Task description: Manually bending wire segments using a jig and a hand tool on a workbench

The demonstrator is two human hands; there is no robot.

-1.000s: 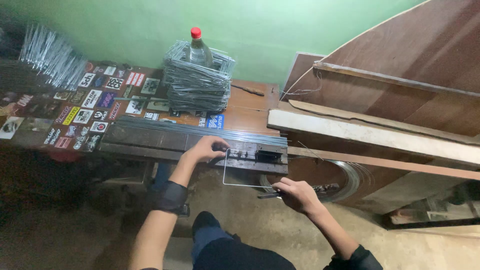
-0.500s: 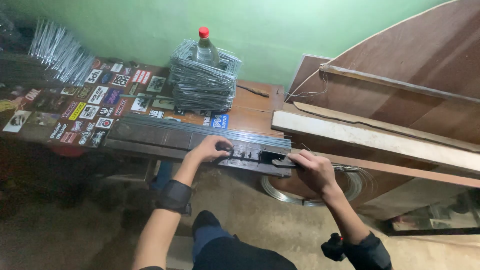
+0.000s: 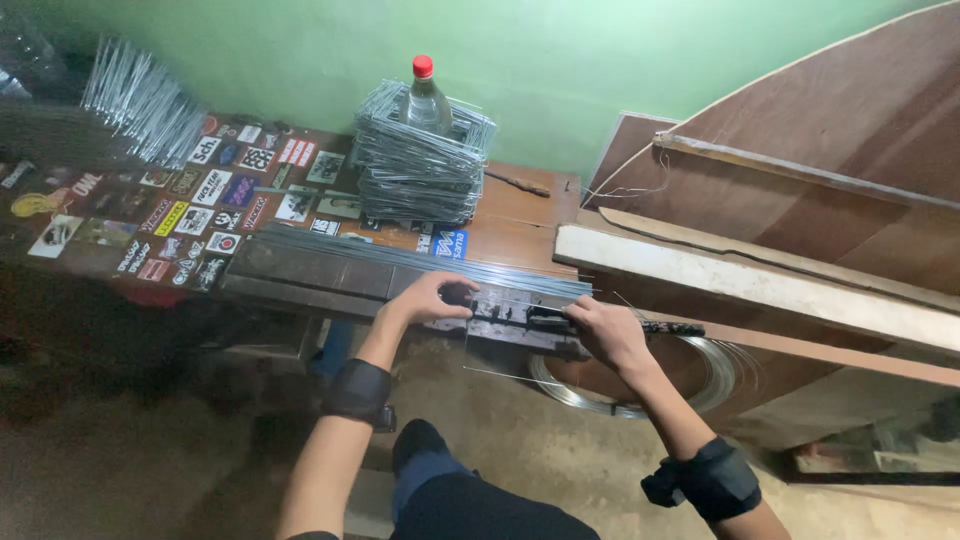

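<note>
both grips pinching bent wire [image 3: 500,372] on metal jig [image 3: 520,322]; sticker-covered wood bench [image 3: 520,215], green wall [image 3: 560,60], dirt floor [image 3: 150,470].

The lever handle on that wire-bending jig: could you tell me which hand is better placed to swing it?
Probably the right hand: it rests at the handle's base, while the left hand steadies the jig.

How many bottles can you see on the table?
1. A clear bottle with a red cap stands upright at the back of the table, inside the stack of bent wire frames, near the green wall. Others could be hidden behind the stack.
</note>
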